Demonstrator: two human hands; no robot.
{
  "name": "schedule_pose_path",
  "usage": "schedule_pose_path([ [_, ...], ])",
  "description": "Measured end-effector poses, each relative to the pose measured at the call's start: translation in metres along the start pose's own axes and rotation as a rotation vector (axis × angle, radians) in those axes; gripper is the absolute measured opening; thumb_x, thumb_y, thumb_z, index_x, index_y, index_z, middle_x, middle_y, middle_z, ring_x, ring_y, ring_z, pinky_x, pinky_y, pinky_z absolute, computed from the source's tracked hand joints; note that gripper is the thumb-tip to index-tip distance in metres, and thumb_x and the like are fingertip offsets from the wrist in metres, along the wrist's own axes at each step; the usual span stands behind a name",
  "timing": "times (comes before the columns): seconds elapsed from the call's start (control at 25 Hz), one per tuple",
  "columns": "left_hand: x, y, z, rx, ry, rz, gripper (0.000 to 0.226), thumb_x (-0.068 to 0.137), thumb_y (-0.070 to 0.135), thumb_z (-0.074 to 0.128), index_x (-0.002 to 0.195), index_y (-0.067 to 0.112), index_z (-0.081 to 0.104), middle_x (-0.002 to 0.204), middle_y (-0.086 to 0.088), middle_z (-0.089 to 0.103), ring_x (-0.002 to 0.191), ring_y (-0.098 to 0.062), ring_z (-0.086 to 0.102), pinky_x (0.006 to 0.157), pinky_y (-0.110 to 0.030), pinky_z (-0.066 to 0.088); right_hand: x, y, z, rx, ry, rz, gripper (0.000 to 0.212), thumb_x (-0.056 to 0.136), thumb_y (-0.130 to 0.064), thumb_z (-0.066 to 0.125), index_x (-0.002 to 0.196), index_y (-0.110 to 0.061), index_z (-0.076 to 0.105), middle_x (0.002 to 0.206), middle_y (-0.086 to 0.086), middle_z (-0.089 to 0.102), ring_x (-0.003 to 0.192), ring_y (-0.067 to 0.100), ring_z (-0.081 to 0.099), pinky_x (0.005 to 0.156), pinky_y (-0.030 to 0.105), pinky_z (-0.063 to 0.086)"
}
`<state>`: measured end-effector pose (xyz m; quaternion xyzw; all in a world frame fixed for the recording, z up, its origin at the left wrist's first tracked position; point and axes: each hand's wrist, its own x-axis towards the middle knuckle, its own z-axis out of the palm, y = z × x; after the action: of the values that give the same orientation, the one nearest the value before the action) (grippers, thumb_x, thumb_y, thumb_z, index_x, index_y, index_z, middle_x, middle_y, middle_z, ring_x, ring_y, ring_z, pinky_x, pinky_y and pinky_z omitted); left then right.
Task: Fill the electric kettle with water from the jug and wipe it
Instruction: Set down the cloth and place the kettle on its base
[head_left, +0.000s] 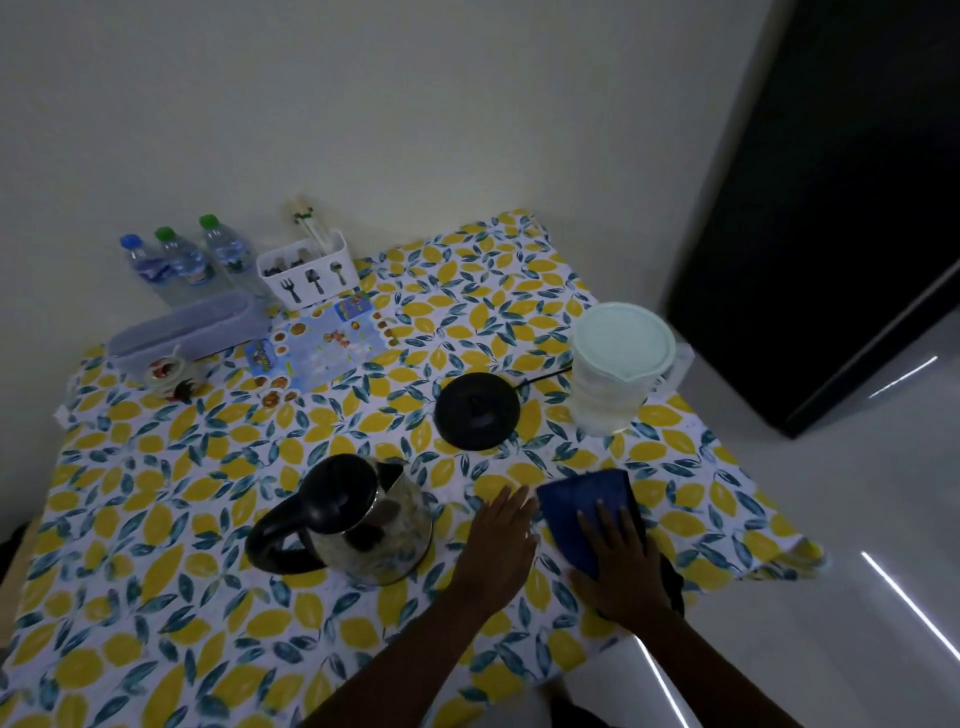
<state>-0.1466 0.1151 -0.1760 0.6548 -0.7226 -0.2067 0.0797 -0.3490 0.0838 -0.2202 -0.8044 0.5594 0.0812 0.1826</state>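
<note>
A steel electric kettle (363, 525) with a black lid and handle stands on the lemon-print tablecloth (182, 571), off its black round base (477, 410). The clear jug (615, 364), white lid on and water in the bottom, stands at the right edge behind the base. A blue cloth (582, 501) lies flat near the front right. My right hand (621, 561) rests flat on the cloth, fingers spread. Just left of the cloth, my left hand (498, 545) lies flat on the tablecloth, holding nothing, a hand's width right of the kettle.
At the back left stand three water bottles (182, 260), a white cutlery holder (309, 273), a lilac plastic box (187, 327) and a small figurine (169, 376). A sticker sheet (322, 348) lies mid-table. The base's cord (543, 376) runs toward the jug. A dark cabinet (831, 208) stands right.
</note>
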Motion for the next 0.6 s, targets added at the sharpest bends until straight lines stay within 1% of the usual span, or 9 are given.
schedule_pose_path([
  [0.04,-0.002,0.000,0.003,0.002,-0.020,-0.020,0.053,0.104,0.033,0.032,0.152,0.016,0.018,0.163,-0.001,0.009,0.151,-0.022,-0.001,0.122,-0.041,0.005,0.000,0.000,-0.001,0.018,0.013,0.001,0.084,0.080,-0.075,0.032,0.146,-0.023,0.031,0.152,0.012,0.036,0.135,0.042,0.038,0.093,0.065,0.042],
  [0.12,-0.006,0.000,0.007,0.000,-0.041,-0.046,0.054,0.104,0.034,0.030,0.153,0.016,0.015,0.164,0.000,0.004,0.151,-0.022,-0.003,0.123,-0.039,0.004,0.000,0.000,-0.003,0.026,0.036,-0.007,0.085,0.081,-0.078,0.020,0.146,-0.024,0.034,0.152,0.010,0.035,0.137,0.041,0.035,0.094,0.066,0.039],
  [0.16,-0.007,0.000,0.008,-0.009,-0.044,-0.061,0.054,0.105,0.035,0.030,0.153,0.017,0.014,0.164,0.000,0.003,0.151,-0.021,-0.004,0.123,-0.038,0.003,0.000,0.000,-0.004,0.030,0.056,-0.016,0.084,0.082,-0.077,0.017,0.145,-0.024,0.035,0.153,0.009,0.035,0.138,0.041,0.033,0.096,0.066,0.038],
  [0.28,-0.015,-0.001,0.005,-0.036,-0.025,-0.096,0.054,0.105,0.036,0.028,0.153,0.019,0.013,0.163,0.004,-0.002,0.150,-0.018,-0.008,0.122,-0.037,0.001,-0.001,-0.007,-0.010,0.071,0.111,-0.051,0.080,0.088,-0.071,0.013,0.139,-0.020,0.047,0.147,0.008,0.044,0.135,0.039,0.037,0.098,0.064,0.038],
  [0.32,-0.020,-0.003,0.002,-0.041,-0.002,-0.096,0.053,0.105,0.036,0.028,0.153,0.020,0.013,0.162,0.005,-0.005,0.150,-0.018,-0.010,0.122,-0.036,-0.001,-0.001,-0.012,-0.013,0.098,0.112,-0.080,0.075,0.090,-0.068,0.017,0.138,-0.019,0.049,0.147,0.007,0.044,0.136,0.037,0.038,0.100,0.062,0.037],
  [0.36,-0.025,-0.005,-0.001,-0.040,0.028,-0.091,0.053,0.105,0.035,0.028,0.153,0.020,0.013,0.161,0.007,-0.008,0.149,-0.017,-0.011,0.122,-0.036,-0.002,-0.001,-0.018,-0.015,0.144,0.137,-0.111,0.067,0.092,-0.063,0.026,0.138,-0.019,0.048,0.149,0.003,0.040,0.137,0.035,0.035,0.103,0.060,0.035],
  [0.44,-0.041,-0.012,-0.012,-0.047,0.112,-0.089,0.052,0.105,0.034,0.029,0.153,0.021,0.015,0.158,0.009,-0.008,0.148,-0.016,-0.014,0.122,-0.035,-0.003,0.000,-0.036,-0.022,0.264,0.197,-0.195,0.058,0.090,-0.048,0.052,0.141,-0.021,0.043,0.152,-0.002,0.030,0.142,0.030,0.028,0.109,0.054,0.029],
  [0.52,-0.058,-0.019,-0.024,-0.070,0.213,-0.096,0.051,0.105,0.035,0.033,0.152,0.022,0.020,0.160,0.010,0.002,0.148,-0.013,-0.010,0.122,-0.034,0.001,0.002,-0.057,-0.031,0.332,0.270,-0.282,0.061,0.086,-0.036,0.065,0.141,-0.018,0.044,0.151,0.002,0.036,0.140,0.029,0.031,0.108,0.053,0.033],
  [0.6,-0.077,-0.026,-0.039,-0.097,0.341,-0.107,0.048,0.103,0.033,0.040,0.149,0.019,0.032,0.159,0.005,0.022,0.149,-0.015,0.008,0.121,-0.035,0.010,0.003,-0.083,-0.043,0.370,0.313,-0.359,0.063,0.082,-0.029,0.070,0.139,-0.015,0.046,0.147,0.008,0.043,0.138,0.029,0.034,0.106,0.054,0.037],
])
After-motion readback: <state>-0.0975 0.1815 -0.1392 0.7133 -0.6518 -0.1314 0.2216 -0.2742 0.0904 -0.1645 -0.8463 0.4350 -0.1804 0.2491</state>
